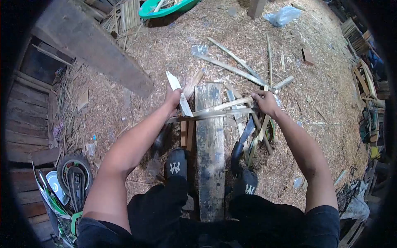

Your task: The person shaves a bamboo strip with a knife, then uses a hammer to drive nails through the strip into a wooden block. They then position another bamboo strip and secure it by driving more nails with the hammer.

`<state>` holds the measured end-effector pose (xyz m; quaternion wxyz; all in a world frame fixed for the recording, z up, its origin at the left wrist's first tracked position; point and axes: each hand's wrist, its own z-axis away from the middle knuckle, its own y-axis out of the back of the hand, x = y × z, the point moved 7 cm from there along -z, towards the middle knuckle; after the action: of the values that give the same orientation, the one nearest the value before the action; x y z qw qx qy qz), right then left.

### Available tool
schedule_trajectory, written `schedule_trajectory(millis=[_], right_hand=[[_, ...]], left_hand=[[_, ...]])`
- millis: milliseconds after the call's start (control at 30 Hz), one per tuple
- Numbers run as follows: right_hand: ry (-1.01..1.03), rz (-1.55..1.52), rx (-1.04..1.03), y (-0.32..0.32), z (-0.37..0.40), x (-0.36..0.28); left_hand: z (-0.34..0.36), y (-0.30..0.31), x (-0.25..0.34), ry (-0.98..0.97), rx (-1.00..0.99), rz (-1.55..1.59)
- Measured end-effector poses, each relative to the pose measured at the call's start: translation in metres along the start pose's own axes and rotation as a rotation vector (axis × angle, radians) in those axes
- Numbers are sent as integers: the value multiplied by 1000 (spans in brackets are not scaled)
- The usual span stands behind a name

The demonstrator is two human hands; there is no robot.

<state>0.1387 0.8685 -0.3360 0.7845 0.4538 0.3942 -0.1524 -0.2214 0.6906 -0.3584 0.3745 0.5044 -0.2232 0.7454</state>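
Note:
My left hand (173,98) is closed around a short, pale piece of wood (175,82) with a pointed upper end. My right hand (266,102) pinches the end of a thin wooden strip (226,105), which reaches leftward across the plank bench (210,153) between my legs. Just below it, a darker, blurred strip (215,115) also crosses the bench. Right of the bench, a machete (247,131) with a black handle leans near my foot, among several wooden strips (262,134).
Sawdust and shavings cover the ground (165,49). A thick beam (95,49) slants in from the upper left. Further off are a green basin (165,10) and a plastic bag (283,16). Loose sticks (231,68) lie ahead. A small wheeled vehicle (74,182) stands at left.

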Motion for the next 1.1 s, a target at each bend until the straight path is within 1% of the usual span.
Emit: schedule_trajectory(millis=[33,67,100,133,167,200,267,300,333,400,467,500,567,667,733,767,867,900,1067,1100], right_hand=[[-30,-103,-18,-9,-7,15],[-59,-204,-37,-17,-12,23],[-49,-199,-41,-16,-11,13],[-119,-396,-59,-16,-7,5],[-195,-596,-74,-18,-1,-3],[-191,-595,-74,-18,-4,-7],[-205,-701,31,-18,-17,-9],[-203,-744,42,-19,-19,-12],[-204,-747,37,-22,-24,-10],[-170,-777,-69,-28,-34,-16],[-208,-742,-53,-32,-38,-15],[-219,-732,-26,-34,-42,-11],[-230,-706,3,-37,-46,-6],[-264,-742,-72,-41,-46,-5],[-294,-776,-76,-48,-54,2],[-295,-769,-97,-51,-57,5],[-302,-784,-124,-61,-67,12],[-305,-807,-133,-64,-69,13],[-366,-836,-168,-71,-76,24],[-348,-833,-230,-73,-78,25]], left_hand=[[-5,8,-5,-44,61,-51],[-4,15,-7,-49,71,-42],[13,16,1,73,68,-14],[22,17,1,195,58,10],[7,27,-12,196,55,80],[15,25,-6,193,55,82],[36,29,16,77,143,75],[38,31,16,78,148,74],[40,34,14,103,163,88],[37,39,9,127,179,105],[31,44,-2,148,146,139],[19,52,-15,130,151,140],[1,63,-31,170,142,146],[5,64,-28,228,127,169],[2,68,-19,219,147,135],[3,68,-18,252,179,149],[-7,73,-16,218,171,129],[-9,74,-22,257,164,152],[-3,74,-29,309,154,174],[1,72,-22,258,158,154]])
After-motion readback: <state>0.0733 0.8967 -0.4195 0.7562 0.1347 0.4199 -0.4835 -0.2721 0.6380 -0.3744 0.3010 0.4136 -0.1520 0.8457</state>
